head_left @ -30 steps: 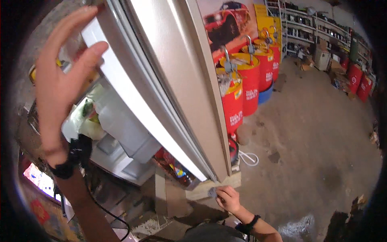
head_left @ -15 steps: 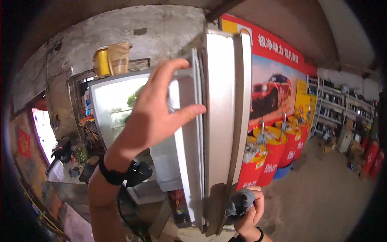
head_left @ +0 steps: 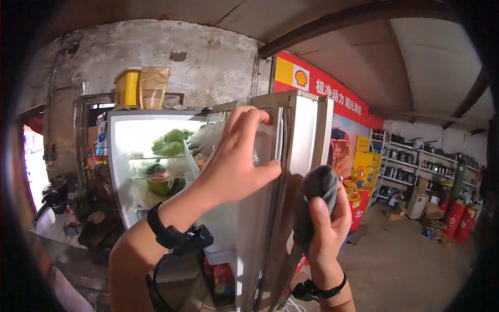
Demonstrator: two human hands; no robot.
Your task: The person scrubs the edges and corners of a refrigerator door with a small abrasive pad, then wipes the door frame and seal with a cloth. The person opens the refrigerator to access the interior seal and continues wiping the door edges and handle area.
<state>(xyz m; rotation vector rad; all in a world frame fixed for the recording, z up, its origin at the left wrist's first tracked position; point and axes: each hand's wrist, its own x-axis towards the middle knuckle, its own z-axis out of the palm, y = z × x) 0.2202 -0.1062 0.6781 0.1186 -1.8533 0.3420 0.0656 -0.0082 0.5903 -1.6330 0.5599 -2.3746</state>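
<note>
A refrigerator stands with its door swung out, edge toward me. My left hand is raised at the door's inner side, fingers bent and apart; its thumb and fingertips touch or nearly touch the grey seal. On the other side of the door, my right hand grips a dark grey cloth, held up against the metal face or edge; the exact contact is hidden. Inside the lit fridge compartment are green vegetables and a green bowl. Bags fill a door shelf.
A yellow container and a brown paper bag sit on top of the fridge. Red and yellow drums stand beyond the door. Stocked shelves and red cylinders are farther right. Clutter covers a bench at left.
My right hand has raised the cloth from low by the door to about the left hand's height. The left hand stays at the door's inner edge. The view has tilted up.
</note>
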